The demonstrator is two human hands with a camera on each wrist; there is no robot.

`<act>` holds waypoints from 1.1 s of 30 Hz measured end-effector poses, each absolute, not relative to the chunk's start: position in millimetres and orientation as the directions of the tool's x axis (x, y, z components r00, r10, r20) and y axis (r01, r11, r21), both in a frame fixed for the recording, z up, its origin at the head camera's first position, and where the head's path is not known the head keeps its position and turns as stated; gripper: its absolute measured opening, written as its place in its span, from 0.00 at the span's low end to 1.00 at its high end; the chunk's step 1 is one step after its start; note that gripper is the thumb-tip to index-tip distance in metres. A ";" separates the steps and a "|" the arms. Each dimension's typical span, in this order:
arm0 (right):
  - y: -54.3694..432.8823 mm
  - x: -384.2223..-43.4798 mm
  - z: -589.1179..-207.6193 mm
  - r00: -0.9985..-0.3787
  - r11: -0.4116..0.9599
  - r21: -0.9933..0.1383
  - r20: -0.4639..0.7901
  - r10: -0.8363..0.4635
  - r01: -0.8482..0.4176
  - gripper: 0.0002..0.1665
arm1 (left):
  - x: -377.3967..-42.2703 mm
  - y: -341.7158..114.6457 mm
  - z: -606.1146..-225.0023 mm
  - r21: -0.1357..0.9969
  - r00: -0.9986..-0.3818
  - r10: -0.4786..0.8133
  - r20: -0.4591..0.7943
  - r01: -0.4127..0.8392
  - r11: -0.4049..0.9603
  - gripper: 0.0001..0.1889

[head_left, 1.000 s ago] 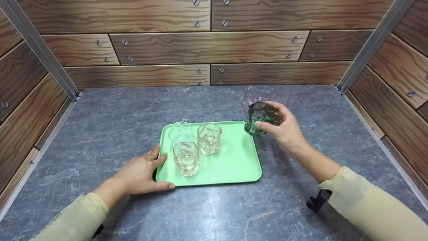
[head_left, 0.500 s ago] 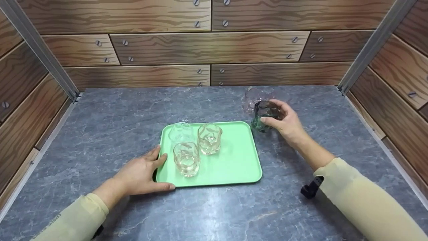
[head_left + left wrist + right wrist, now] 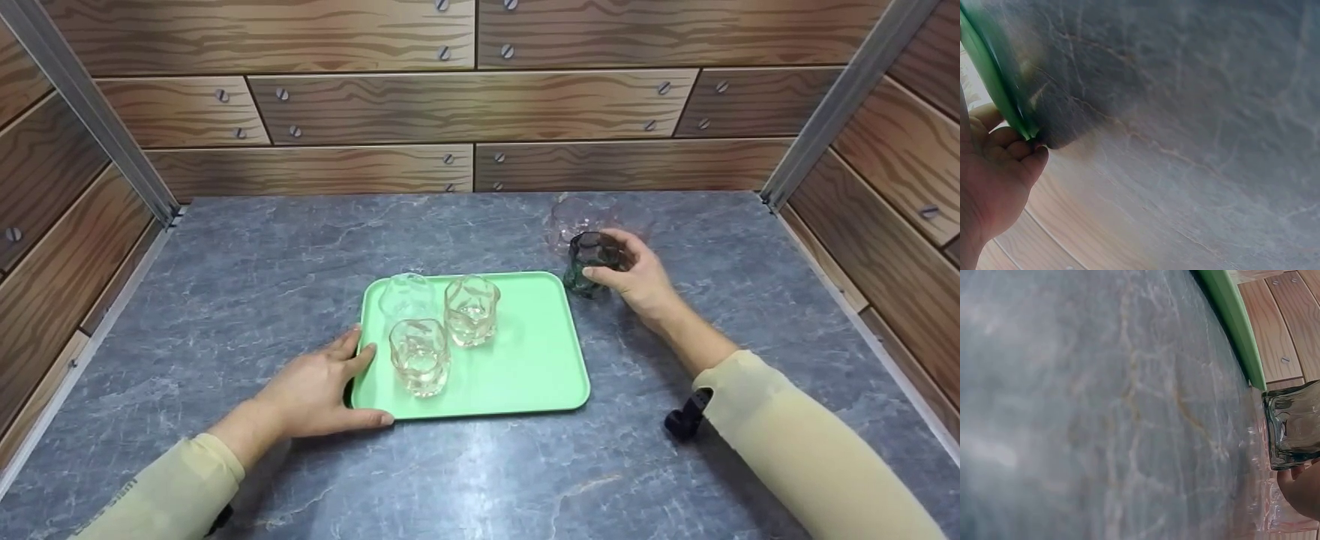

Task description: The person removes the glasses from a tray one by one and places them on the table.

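Dark green-tinted glass forms the tumbler (image 3: 580, 255) that is clasped in the right hand (image 3: 643, 283), the thumb set across its near side and the fingers curled behind, parted only by the tumbler itself. It is held nearly upright, just off the far right corner of the green tray (image 3: 529, 360); whether its base is touching the tabletop (image 3: 480, 487) cannot be told. By the left hand (image 3: 311, 390) the tray's near left corner is gripped, thumb laid at the near edge, fingers bent against the left rim. Between the two grips, nearer the left, three clear glasses (image 3: 420, 360) are stood on the tray. Just beyond the right hand's grip, pinkish glassware (image 3: 568, 223) is partly hidden by the tumbler. Beneath both hands, the tabletop is marbled grey with pale veins. Pale yellow sleeves (image 3: 810, 450) are worn behind both grips. Past the hands, the surface is enclosed by wood-patterned walls (image 3: 465, 109), with metal strips (image 3: 86, 112) set at the corners.
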State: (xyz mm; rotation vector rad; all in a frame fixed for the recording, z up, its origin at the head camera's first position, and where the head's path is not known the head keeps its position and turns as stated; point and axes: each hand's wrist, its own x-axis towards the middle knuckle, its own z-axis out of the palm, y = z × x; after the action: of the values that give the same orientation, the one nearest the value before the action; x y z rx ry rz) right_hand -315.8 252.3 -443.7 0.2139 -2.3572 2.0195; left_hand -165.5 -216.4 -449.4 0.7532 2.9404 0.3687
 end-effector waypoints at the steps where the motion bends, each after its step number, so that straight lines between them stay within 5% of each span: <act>1: 252.3 -316.2 -444.2 -0.990 0.148 -0.981 0.111 -0.084 -0.123 0.45 | -165.6 -216.4 -449.3 0.253 -0.876 0.483 -0.022 0.462 0.850 0.62; 33: 253.3 -317.2 -447.6 -0.989 0.163 -0.978 0.116 -0.088 -0.129 0.45 | -165.9 -217.1 -450.3 0.253 -0.873 0.488 -0.024 0.467 0.847 0.62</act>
State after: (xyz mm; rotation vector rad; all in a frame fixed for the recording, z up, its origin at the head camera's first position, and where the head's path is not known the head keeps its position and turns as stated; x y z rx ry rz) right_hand -317.2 253.3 -447.6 0.2210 -2.3713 1.9990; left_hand -165.9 -217.1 -450.3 0.7596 2.9351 0.3685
